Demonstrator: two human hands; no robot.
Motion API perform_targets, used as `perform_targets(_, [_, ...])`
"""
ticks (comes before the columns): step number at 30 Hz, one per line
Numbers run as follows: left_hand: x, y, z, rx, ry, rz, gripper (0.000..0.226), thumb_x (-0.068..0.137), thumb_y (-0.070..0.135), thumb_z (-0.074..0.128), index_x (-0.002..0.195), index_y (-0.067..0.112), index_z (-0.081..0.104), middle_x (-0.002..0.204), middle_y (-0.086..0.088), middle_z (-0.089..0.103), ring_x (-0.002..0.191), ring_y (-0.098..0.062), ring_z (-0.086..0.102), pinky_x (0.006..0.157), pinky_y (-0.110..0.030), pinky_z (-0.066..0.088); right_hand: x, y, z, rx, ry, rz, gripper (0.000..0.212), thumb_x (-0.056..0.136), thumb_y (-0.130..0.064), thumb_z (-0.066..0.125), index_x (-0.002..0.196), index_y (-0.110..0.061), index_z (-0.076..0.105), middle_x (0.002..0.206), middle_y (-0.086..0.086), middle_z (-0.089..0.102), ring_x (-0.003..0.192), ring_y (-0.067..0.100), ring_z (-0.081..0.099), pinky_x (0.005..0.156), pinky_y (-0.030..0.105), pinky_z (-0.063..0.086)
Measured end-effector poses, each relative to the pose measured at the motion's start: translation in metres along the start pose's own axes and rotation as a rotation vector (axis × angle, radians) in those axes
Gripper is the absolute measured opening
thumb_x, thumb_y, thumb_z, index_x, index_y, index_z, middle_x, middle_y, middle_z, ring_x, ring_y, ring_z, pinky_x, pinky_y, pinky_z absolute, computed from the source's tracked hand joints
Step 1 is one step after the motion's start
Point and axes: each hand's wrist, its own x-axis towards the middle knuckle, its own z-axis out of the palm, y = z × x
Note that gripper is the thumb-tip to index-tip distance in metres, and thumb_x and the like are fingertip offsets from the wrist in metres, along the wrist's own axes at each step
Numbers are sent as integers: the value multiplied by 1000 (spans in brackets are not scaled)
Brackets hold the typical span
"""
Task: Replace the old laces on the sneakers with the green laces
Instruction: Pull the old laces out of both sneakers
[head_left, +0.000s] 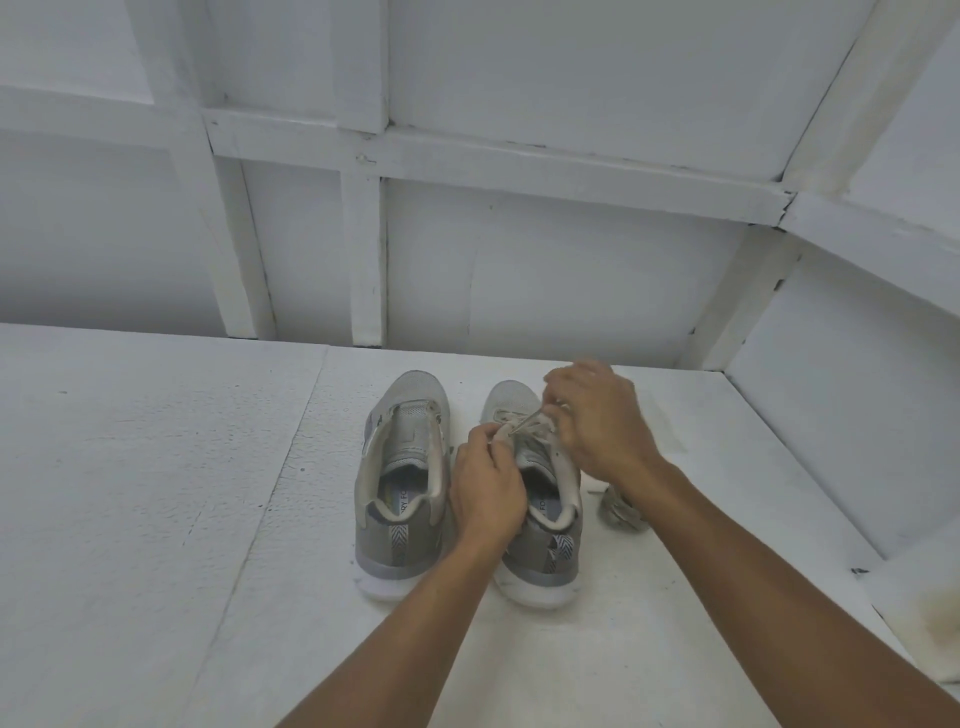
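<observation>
Sneakers (400, 545) x2, grey w/ white soles, sit side by side mid white table (156, 493), heels twd cam, toes twd the white panelled wall (571, 270). L shoe (410, 441): no lace seen in eyelets, tongue open and exposed. R shoe (540, 566): pale beige lace (524, 423) runs across upper eyelets, both hands on it. L hand (485, 483) over R shoe's inner side, thumb + fingers curled, pinching lace at the L eyelet row. R hand (602, 421) above the shoe's outer side, fingers curled down onto the lace near the forefoot; slightly blurred, reads as a pinch grip. Lace strand is taut btwn the 2 hands. Lace wad (621, 512), dull grey-olive, lies on table just R of R shoe, partly under R forearm; exact colour hard to call.
</observation>
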Motion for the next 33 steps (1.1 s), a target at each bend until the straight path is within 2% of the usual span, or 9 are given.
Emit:
perform_targets(3, [0,0,0,-11,-4,-12,29,99,26,37,119,22,57,113,-3,64,103,-22,58,90,-38,47,7,11,-12,12,77,65,4,88,-16,63,85,-19,64,98,-5,63,110,26,49,86,40,36])
perform_targets(8, [0,-1,-1,-5,-13,-11,29,100,27,36,119,22,57,113,-3,63,103,-22,57,90,-38,47,13,19,-24,61,150,149,8,93,-14,56,87,-13,62,94,-1,61,97,24,49,81,40,41])
perform_targets(11, [0,0,-1,-12,-18,-12,28,100,27,36,118,21,57,112,-3,63,103,-22,57,90,-38,47,16,30,-36,140,238,271,10,95,-11,50,88,-9,57,91,4,58,87,25,51,71,39,43])
perform_targets(15, [-1,0,-2,10,-22,-4,29,101,28,35,119,22,56,112,-3,62,102,-22,56,89,-36,47,18,43,-48,182,296,399,10,94,-14,53,90,-8,60,89,0,54,81,20,51,67,31,38])
perform_targets(20, [2,1,-3,102,-57,32,29,101,36,34,117,24,55,111,-4,60,104,-23,57,90,-38,46,5,48,-32,133,141,477,13,91,-20,56,95,-12,65,104,4,60,90,25,59,72,32,43])
perform_targets(24, [9,11,-7,230,-98,156,28,100,30,39,123,24,54,121,-3,51,108,-21,54,96,-37,44,-9,41,-23,122,-138,513,37,87,-29,63,122,-18,59,132,4,52,116,24,51,90,35,43])
perform_targets(26, [16,19,-9,271,-127,275,26,95,20,46,115,23,62,120,-2,52,106,-19,54,95,-37,46,-16,31,-26,174,-101,475,33,86,-26,63,119,-19,62,125,4,55,110,22,53,87,31,43])
perform_targets(29, [27,31,-13,438,-229,422,24,88,12,53,99,21,73,107,-3,64,101,-23,55,90,-41,49,-26,11,-29,362,-162,467,16,87,-28,64,101,-22,69,97,-3,66,81,9,60,69,23,46])
perform_targets(33, [36,41,-16,661,-332,530,20,87,17,60,99,24,75,104,-4,66,104,-26,52,90,-39,46,-37,-6,-17,412,-245,455,21,90,-38,63,104,-24,69,92,-6,65,80,5,59,64,18,45])
